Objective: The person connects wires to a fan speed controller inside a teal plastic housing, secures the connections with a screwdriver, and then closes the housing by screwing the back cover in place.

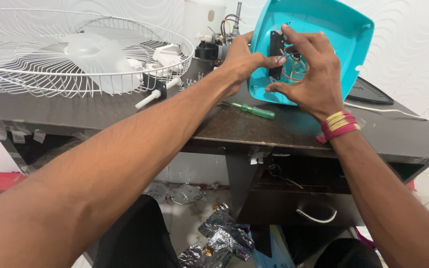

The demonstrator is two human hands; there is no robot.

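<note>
Pinching coloured wires inside the tilted turquoise fan housing, the right hand works while the left hand grips its left rim. The housing stands near the table far edge, apparently mid-disassembly: grille off, green screwdriver lying idle.

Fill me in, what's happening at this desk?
A person has both hands inside a teal plastic housing tilted up on a dark desk. The left hand steadies its edge; the right hand fingers the coloured wires inside. A green screwdriver lies on the desk below, and a white fan guard with its blade sits to the left.
</note>
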